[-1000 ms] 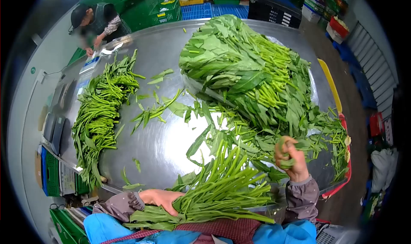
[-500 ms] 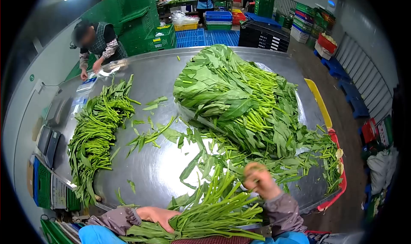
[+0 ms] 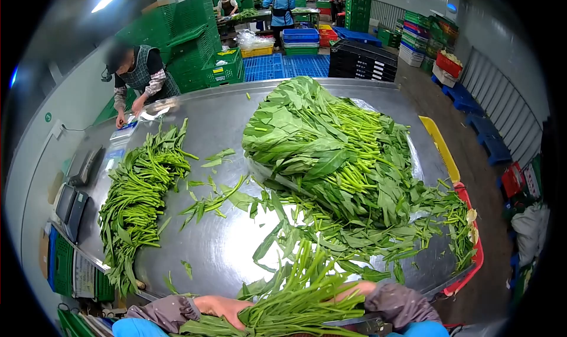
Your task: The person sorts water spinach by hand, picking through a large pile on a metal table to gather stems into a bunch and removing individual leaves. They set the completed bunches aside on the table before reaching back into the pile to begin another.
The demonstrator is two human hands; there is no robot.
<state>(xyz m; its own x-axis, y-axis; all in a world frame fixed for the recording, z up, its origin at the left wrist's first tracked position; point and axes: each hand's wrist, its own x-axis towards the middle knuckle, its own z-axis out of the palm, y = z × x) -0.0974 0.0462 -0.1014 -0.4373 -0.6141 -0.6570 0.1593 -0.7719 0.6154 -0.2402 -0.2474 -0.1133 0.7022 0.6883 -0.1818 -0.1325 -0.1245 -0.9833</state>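
A bundle of leafy green stems (image 3: 295, 298) lies across the near edge of the metal table. My left hand (image 3: 225, 308) is closed around its left part. My right hand (image 3: 353, 290) is at the bundle's right side, its fingers hidden behind the stems. Beneath the right sleeve, a dark, blade-like object (image 3: 360, 324) shows at the bundle's lower right. A large heap of greens (image 3: 331, 154) rises beyond the bundle, with loose leaves and stem pieces around it. At the left, a long row of greens (image 3: 139, 201) covers part of the table.
The metal table (image 3: 201, 248) has scales (image 3: 71, 207) at its left edge. A person (image 3: 139, 77) handles packaging at the far left corner. Red (image 3: 477, 260) and yellow (image 3: 440, 148) tray rims line the right side. Green crates (image 3: 195, 47) and black crates (image 3: 363, 59) stand beyond.
My right hand has come down from above the loose cuttings to the bundle's right side. My left hand remains on the bundle. The view has tilted slightly upward.
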